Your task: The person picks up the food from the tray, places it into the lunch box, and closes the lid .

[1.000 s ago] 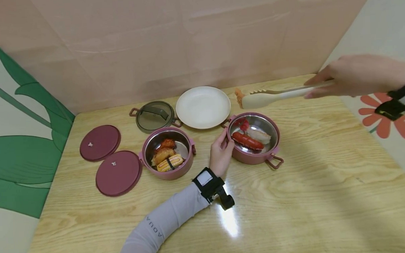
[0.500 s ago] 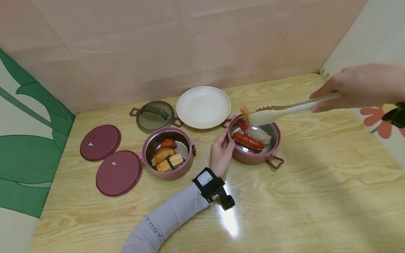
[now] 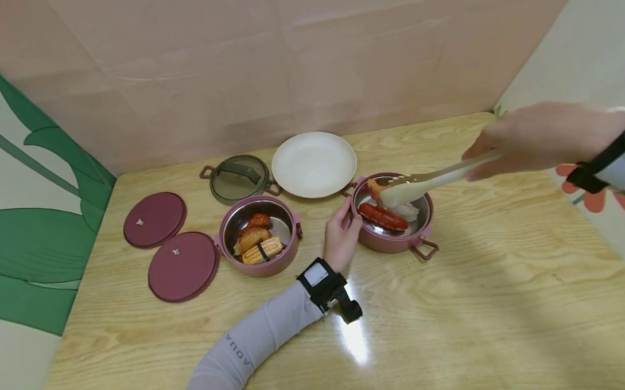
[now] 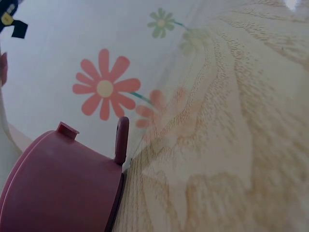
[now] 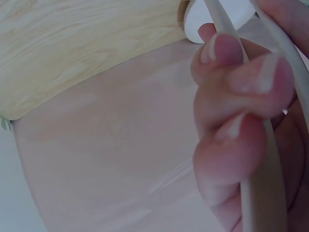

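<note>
In the head view my right hand [image 3: 540, 134] grips cream tongs [image 3: 426, 182], their tips inside the right-hand maroon pot [image 3: 389, 245]. At the tips is a small orange food piece [image 3: 375, 189], low in the pot. A red sausage [image 3: 383, 216] and a pale food piece [image 3: 409, 211], partly covered by the tongs, lie on the pot's steel bottom. My left hand [image 3: 341, 240] holds that pot by its left side, at the rim. Curled fingers [image 5: 231, 150] wrap the tongs in the right wrist view. The left wrist view shows the pot's outer wall [image 4: 63, 188] but no hand.
A white plate [image 3: 314, 165] lies behind the pots, beside a glass lid [image 3: 234, 183]. Left of my left hand stands a second maroon pot [image 3: 263, 269] with several food pieces. Two maroon round lids [image 3: 155, 219] lie farther left on the wooden table [image 3: 477, 327].
My right hand has lowered the tongs, with the orange food piece at their tips, from above and behind the right-hand pot down into it. My left hand has stayed at the pot.
</note>
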Motion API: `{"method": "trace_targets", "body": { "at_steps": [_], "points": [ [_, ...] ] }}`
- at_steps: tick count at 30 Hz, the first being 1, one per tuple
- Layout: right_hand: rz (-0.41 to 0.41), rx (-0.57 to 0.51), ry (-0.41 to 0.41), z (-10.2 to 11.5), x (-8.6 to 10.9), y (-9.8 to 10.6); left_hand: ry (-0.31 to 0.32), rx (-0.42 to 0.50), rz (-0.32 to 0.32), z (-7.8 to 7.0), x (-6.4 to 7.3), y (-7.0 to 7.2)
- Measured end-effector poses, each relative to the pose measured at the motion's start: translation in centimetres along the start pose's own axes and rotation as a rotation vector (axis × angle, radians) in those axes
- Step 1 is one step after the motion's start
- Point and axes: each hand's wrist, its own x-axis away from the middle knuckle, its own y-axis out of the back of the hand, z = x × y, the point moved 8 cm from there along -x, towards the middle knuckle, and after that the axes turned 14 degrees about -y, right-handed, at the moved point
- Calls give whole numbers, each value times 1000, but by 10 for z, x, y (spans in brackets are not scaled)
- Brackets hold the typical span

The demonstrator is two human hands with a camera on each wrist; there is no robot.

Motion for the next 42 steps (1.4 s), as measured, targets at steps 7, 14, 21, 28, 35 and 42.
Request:
{"method": "trace_targets", "body": {
  "at_steps": [7, 14, 21, 28, 35, 42],
  "points": [
    [-14, 62, 59, 21, -7, 9, -6, 7, -10, -1, 0, 1],
    [-11, 111, 131, 39, -16, 20, -12, 17, -3, -3, 0, 0],
    [42, 145, 109, 49, -22, 29, -7, 7, -1, -4, 0, 0],
    [124, 126, 44, 49, -21, 32, -6, 3, 2, -3, 0, 1],
    [176, 27, -5, 37, -24, 22, -3, -14, 8, -2, 1, 0],
    [147, 3, 24, 31, -21, 6, -18, -16, 2, 0, 4, 4]
  ]
}}
